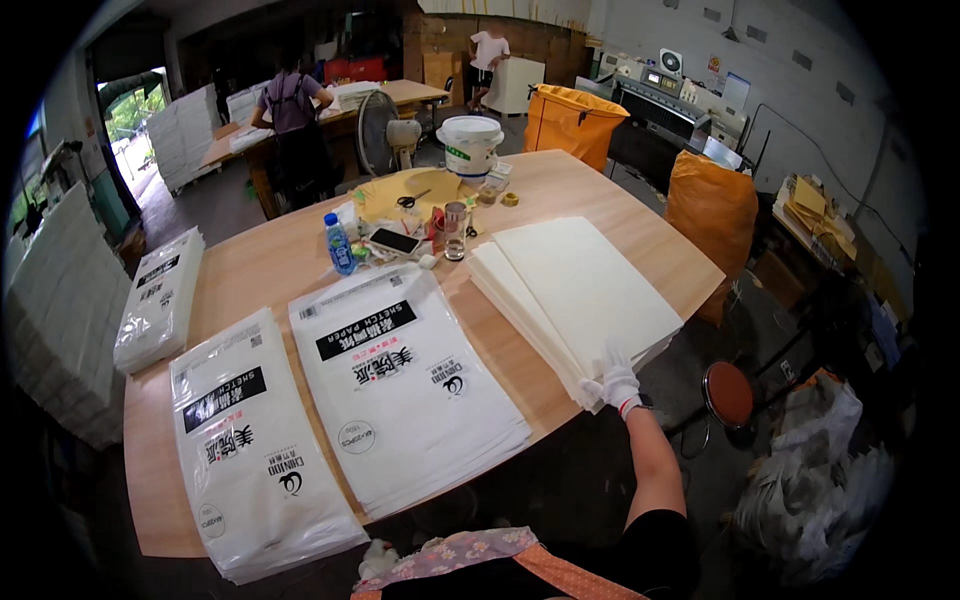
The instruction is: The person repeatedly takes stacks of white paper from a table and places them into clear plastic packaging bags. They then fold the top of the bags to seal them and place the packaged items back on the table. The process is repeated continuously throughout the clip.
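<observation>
My right hand (pixel 620 383), in a white glove, rests at the near corner of a stack of large cream-white paper sheets (pixel 590 275). Its fingers stretch over the top sheet and its thumb spreads toward the stack's near edge. The upper sheets lie slightly fanned, turned against those beneath. Low in the view, my left hand (pixel 376 560), gloved too, hangs by the flowered apron; its fingers are mostly hidden. Left of the paper lie a pile of printed clear plastic sleeves (pixel 400 420) and a second, narrower pile of printed packs (pixel 250 410).
Another printed pile (pixel 160 300) lies at the table's left end. Farther back are a blue-labelled bottle (pixel 340 245), a phone (pixel 394 241), a glass (pixel 455 232), scissors (pixel 408 201) and a white bucket (pixel 470 150). Orange sacks (pixel 710 215) and a round stool (pixel 727 393) stand right. Two people work beyond.
</observation>
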Tool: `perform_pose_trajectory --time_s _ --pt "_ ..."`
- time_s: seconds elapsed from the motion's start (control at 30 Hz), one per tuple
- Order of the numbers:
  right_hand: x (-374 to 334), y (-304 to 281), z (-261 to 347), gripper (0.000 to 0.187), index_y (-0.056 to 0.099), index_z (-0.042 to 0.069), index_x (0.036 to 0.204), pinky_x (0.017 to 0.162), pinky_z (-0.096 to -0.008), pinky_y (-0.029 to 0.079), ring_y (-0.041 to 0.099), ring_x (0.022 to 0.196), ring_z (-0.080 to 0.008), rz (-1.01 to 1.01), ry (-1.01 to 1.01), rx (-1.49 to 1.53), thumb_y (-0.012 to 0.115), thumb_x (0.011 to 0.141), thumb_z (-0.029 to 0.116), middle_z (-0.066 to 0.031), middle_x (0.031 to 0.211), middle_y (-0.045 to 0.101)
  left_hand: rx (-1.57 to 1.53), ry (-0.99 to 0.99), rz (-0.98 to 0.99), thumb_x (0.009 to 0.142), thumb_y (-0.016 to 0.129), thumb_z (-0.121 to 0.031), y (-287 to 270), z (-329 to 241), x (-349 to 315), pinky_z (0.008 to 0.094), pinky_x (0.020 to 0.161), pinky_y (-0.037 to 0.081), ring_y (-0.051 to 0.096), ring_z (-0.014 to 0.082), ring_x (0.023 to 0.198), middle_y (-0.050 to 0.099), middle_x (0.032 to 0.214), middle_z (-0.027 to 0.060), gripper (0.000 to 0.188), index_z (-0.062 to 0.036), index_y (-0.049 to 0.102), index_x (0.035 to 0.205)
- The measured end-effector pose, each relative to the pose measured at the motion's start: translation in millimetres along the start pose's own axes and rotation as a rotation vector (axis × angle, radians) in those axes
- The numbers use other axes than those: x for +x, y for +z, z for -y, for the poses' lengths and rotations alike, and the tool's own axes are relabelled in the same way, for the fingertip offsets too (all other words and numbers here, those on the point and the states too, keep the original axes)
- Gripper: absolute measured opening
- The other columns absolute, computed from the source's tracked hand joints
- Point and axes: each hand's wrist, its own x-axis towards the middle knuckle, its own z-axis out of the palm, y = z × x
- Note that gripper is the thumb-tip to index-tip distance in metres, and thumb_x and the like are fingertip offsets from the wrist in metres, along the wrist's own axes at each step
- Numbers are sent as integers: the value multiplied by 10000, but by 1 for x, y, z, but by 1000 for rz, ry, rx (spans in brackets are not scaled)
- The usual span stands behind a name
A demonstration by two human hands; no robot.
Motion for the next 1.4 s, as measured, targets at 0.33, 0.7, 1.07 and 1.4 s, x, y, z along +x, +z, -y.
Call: perform_pose_trajectory --time_s 0.33,0.7,1.07,1.4 --pt "25 -5 -9 180 590 106 957 610 -441 479 557 750 -339 -305 -114 -34 433 888 160 -142 827 572 -460 864 484 882 548 -226 -28 -321 -50 351 750 480 613 252 864 633 929 115 232 -47 569 1028" --pt "-122 -49 -7 256 610 26 937 688 -325 514 610 762 -201 258 377 1420 474 911 240 -81 894 610 -548 728 720 764 611 -71 -92 -350 -42 310 815 462 552 191 903 580 1000 100 388 0 525 1136" --pt "-130 -39 151 455 559 -15 1117 757 -324 490 610 884 -193 -5 761 1117 713 780 250 -111 1012 636 623 1367 56 751 597 -432 -34 -353 -133 506 1037 249 262 372 1315 298 1412 217 786 -45 323 1378" --pt "-148 -117 138 216 678 74 909 627 -354 517 661 735 -258 96 291 685 685 756 227 -134 854 668 233 692 -506 832 554 -346 -83 -267 65 379 748 460 568 300 856 641 940 105 266 -101 655 848"
